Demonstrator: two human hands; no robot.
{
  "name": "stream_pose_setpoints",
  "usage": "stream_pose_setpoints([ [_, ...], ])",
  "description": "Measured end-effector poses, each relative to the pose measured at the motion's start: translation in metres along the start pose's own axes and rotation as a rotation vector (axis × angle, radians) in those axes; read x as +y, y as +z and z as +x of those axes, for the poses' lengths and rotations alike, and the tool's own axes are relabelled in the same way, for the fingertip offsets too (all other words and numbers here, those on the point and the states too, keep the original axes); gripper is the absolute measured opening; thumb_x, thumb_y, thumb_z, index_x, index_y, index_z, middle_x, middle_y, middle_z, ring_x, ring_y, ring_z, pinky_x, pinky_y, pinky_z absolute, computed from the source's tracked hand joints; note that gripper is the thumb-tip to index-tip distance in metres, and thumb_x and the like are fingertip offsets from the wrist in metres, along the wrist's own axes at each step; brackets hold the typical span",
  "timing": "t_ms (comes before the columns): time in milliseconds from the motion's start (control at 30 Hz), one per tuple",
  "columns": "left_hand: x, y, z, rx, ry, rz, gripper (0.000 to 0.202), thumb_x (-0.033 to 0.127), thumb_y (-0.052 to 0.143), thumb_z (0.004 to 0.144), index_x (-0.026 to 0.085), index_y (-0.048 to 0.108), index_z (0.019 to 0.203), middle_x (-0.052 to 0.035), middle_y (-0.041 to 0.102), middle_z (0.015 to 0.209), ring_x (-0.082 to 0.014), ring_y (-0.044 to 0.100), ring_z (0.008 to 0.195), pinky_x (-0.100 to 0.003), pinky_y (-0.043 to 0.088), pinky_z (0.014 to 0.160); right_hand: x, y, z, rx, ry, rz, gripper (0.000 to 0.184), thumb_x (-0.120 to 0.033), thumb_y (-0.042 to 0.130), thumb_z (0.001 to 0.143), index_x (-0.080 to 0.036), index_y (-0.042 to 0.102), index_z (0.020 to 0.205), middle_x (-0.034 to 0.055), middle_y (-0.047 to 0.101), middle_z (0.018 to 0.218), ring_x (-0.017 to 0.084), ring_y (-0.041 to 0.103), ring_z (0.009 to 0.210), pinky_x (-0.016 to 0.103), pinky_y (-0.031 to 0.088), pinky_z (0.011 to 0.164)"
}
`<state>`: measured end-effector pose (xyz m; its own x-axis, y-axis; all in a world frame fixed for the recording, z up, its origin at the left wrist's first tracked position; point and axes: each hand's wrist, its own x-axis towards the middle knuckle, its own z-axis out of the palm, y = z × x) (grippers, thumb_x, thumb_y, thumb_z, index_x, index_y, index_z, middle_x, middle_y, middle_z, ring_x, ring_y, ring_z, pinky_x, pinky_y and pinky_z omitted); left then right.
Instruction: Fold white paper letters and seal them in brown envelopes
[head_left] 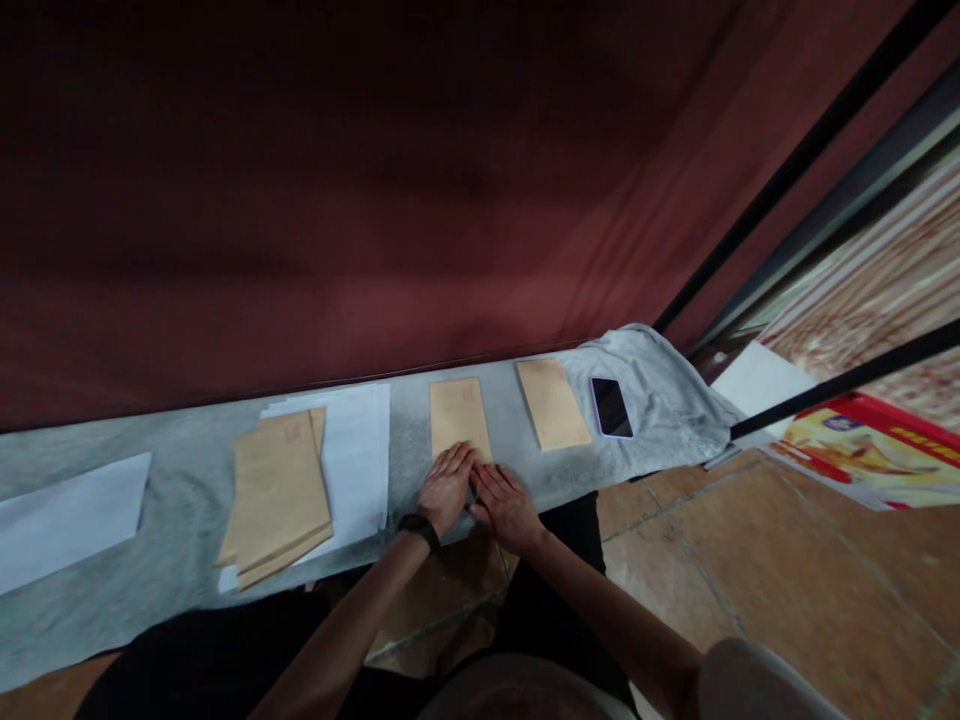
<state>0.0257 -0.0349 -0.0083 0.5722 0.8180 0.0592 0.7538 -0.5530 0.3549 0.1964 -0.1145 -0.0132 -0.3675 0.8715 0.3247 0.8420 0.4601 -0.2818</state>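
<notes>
A brown envelope [458,415] lies flat on the grey cloth-covered surface [180,500] in front of me. My left hand [445,488], with a dark band at the wrist, rests flat on the envelope's near end, fingers stretched out. My right hand [504,505] lies flat beside it, fingers extended over the same near edge. Both hands touch side by side and press down; neither grips anything. A second brown envelope [552,402] lies to the right, apart from my hands.
A stack of brown envelopes [277,495] lies on white sheets [354,455] at the left. Another white sheet [67,518] sits far left. A dark phone [611,407] lies at the right. A maroon curtain [337,200] hangs behind. The tiled floor [750,560] holds a printed banner [862,440].
</notes>
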Motion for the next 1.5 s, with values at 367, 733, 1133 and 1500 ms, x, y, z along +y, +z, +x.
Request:
stream_pose_setpoints([
  [367,-0.020,-0.003,0.110,-0.051,0.004,0.071,0.060,0.041,0.035,0.101,0.017,0.034,0.157,-0.0100,0.033,0.165,-0.0237,0.019,0.156,-0.049,0.013,0.127,-0.006,-0.002,0.004,-0.015,0.073,0.059,0.058,-0.043,0.049,0.104,-0.021,0.036,0.156,0.0080,0.047,0.156,0.024,0.047,0.143,0.046,0.031,0.123],
  [733,-0.035,-0.003,0.135,-0.033,0.010,0.046,0.061,0.044,0.039,0.100,0.020,0.038,0.156,-0.0092,0.037,0.163,-0.0246,0.022,0.155,-0.047,0.013,0.127,-0.007,-0.001,0.005,-0.040,0.113,0.109,0.057,-0.040,0.048,0.104,-0.023,0.035,0.158,0.0072,0.043,0.158,0.025,0.045,0.144,0.048,0.030,0.124],
  [1133,-0.014,0.015,-0.037,0.202,-0.168,0.040,0.059,0.037,0.041,0.099,0.018,0.040,0.155,-0.0150,0.036,0.163,-0.0301,0.031,0.152,-0.054,0.028,0.122,-0.019,0.006,0.007,0.020,0.170,0.018,0.050,-0.034,0.051,0.103,-0.020,0.046,0.150,0.0128,0.045,0.157,0.027,0.043,0.145,0.052,0.031,0.121],
  [1500,0.009,-0.002,-0.004,0.314,-0.440,-0.157,0.065,0.016,0.052,0.084,0.014,0.041,0.148,-0.0211,0.066,0.129,-0.0332,0.064,0.118,-0.051,0.051,0.099,-0.034,0.024,0.012,0.026,0.286,-0.048,0.055,-0.031,0.049,0.101,-0.011,0.043,0.152,0.0184,0.039,0.159,0.028,0.038,0.149,0.050,0.032,0.121],
])
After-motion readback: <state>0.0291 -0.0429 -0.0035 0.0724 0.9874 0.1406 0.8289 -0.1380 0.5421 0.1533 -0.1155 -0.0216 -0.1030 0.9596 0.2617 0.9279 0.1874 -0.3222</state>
